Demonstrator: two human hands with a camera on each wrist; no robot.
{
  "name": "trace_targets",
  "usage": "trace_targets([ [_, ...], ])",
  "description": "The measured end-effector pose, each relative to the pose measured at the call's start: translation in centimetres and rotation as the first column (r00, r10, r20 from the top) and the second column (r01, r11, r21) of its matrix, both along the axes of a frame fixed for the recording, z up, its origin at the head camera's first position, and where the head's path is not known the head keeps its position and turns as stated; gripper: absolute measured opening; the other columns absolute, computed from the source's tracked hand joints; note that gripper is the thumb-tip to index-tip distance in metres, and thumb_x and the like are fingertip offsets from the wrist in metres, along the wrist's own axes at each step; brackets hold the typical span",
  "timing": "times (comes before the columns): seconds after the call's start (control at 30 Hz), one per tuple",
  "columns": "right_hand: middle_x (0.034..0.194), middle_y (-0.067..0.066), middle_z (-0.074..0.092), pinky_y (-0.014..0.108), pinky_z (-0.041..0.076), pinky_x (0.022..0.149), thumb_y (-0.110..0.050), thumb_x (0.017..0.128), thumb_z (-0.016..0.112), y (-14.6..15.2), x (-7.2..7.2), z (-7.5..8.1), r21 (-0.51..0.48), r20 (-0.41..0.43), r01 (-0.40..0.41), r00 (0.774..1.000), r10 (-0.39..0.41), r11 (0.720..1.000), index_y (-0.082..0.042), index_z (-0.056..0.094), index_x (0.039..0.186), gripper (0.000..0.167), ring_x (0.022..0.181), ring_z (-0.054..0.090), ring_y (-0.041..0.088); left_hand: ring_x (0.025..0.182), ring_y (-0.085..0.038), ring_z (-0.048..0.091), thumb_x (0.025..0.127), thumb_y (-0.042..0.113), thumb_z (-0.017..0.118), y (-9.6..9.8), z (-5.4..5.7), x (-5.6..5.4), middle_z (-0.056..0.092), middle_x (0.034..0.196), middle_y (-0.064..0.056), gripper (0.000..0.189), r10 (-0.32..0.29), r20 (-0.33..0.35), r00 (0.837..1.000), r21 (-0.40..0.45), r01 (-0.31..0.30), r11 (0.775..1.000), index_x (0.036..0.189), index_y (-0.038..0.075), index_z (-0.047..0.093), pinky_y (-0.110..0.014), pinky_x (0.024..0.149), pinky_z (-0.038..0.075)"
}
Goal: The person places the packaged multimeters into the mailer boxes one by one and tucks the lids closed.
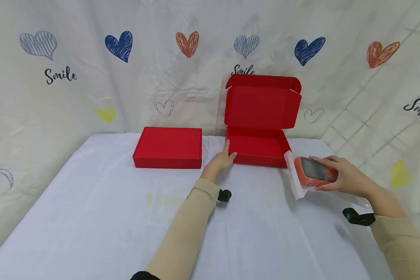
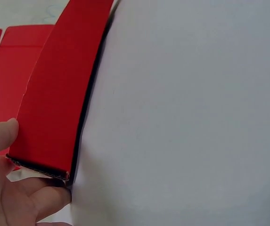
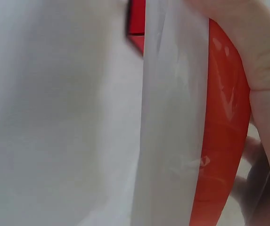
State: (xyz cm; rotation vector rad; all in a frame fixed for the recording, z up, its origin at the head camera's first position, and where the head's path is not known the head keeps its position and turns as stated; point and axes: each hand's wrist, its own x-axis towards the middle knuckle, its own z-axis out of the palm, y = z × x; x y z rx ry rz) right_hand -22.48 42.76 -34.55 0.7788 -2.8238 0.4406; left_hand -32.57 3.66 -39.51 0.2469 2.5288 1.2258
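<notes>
An opened red cardboard box (image 1: 260,140) stands at the back of the table, its lid (image 1: 259,107) raised upright and its inside bare. My left hand (image 1: 219,163) grips the box's front left corner. In the left wrist view, the thumb (image 2: 0,134) lies on the box's front wall (image 2: 54,103), other fingers around the corner. To the right of the box, my right hand (image 1: 350,175) holds an orange handheld device (image 1: 302,177) with a dark screen, wrapped in a clear plastic bag (image 3: 172,103). The bag's loose end reaches the box's front right corner in the head view.
A second red box (image 1: 171,146), closed, sits to the left on the white-covered table (image 1: 108,217). Behind the table hangs a pale curtain (image 1: 140,89) printed with hearts and "Smile". A dark wrist camera (image 1: 358,217) projects from the right sleeve.
</notes>
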Motion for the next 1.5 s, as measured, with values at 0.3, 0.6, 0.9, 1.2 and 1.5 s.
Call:
trace_targets([
  [0.3, 0.119, 0.023, 0.056, 0.028, 0.05, 0.064, -0.022, 0.067, 0.097, -2.2, -2.1, 3.1, 0.018, -0.036, 0.042, 0.998, -0.042, 0.999, -0.005, 0.056, 0.144, 0.09, 0.098, 0.05, 0.034, 0.141, -0.036, 0.043, 0.109, 0.036, 0.046, -0.1, 0.0, 0.1, 0.035, 0.162, -0.017, 0.074, 0.023, -0.001, 1.0, 0.005, -0.023, 1.0, 0.167, 0.023, 0.001, -0.055, 0.114, 0.037],
  [0.6, 0.131, 0.027, 0.049, 0.048, 0.057, 0.074, -0.031, 0.076, 0.092, -5.3, -5.0, 4.5, 0.033, 0.097, 0.138, 0.985, -0.141, 0.99, -0.01, 0.045, 0.155, 0.094, 0.11, 0.046, 0.042, 0.14, -0.036, 0.045, 0.108, 0.036, 0.047, -0.2, -0.1, -0.1, 0.038, 0.16, -0.018, 0.075, 0.017, -0.019, 1.0, 0.005, -0.017, 1.0, 0.167, 0.021, 0.003, -0.054, 0.114, 0.037],
  [0.9, 0.138, 0.031, 0.04, 0.06, 0.056, 0.083, -0.037, 0.082, 0.087, -8.7, -8.0, 4.8, 0.058, 0.152, 0.228, 0.96, -0.234, 0.972, -0.015, 0.033, 0.161, 0.099, 0.12, 0.037, 0.049, 0.14, -0.035, 0.045, 0.108, 0.036, 0.05, -0.1, -0.1, 0.1, 0.038, 0.161, -0.017, 0.075, 0.026, -0.013, 1.0, 0.017, -0.026, 1.0, 0.167, 0.023, 0.005, -0.055, 0.113, 0.038],
  [1.2, 0.139, 0.029, 0.04, 0.062, 0.053, 0.088, -0.039, 0.08, 0.088, -11.3, -10.5, 4.8, 0.064, 0.19, 0.25, 0.947, -0.258, 0.966, -0.02, 0.032, 0.162, 0.101, 0.123, 0.036, 0.048, 0.14, -0.036, 0.045, 0.108, 0.034, 0.048, -0.2, 0.0, 0.2, 0.039, 0.16, -0.018, 0.074, 0.02, -0.036, 0.999, 0.009, -0.02, 1.0, 0.166, 0.019, 0.006, -0.053, 0.115, 0.037],
  [1.5, 0.141, 0.026, 0.041, 0.067, 0.042, 0.099, -0.042, 0.078, 0.088, -13.1, -12.2, 4.5, 0.09, 0.184, 0.231, 0.952, -0.244, 0.969, -0.021, 0.034, 0.161, 0.102, 0.125, 0.037, 0.046, 0.138, -0.034, 0.048, 0.108, 0.035, 0.049, 0.0, -0.1, 0.1, 0.042, 0.158, -0.017, 0.074, 0.03, -0.035, 0.999, -0.006, -0.031, 1.0, 0.166, 0.02, 0.007, -0.051, 0.113, 0.04],
])
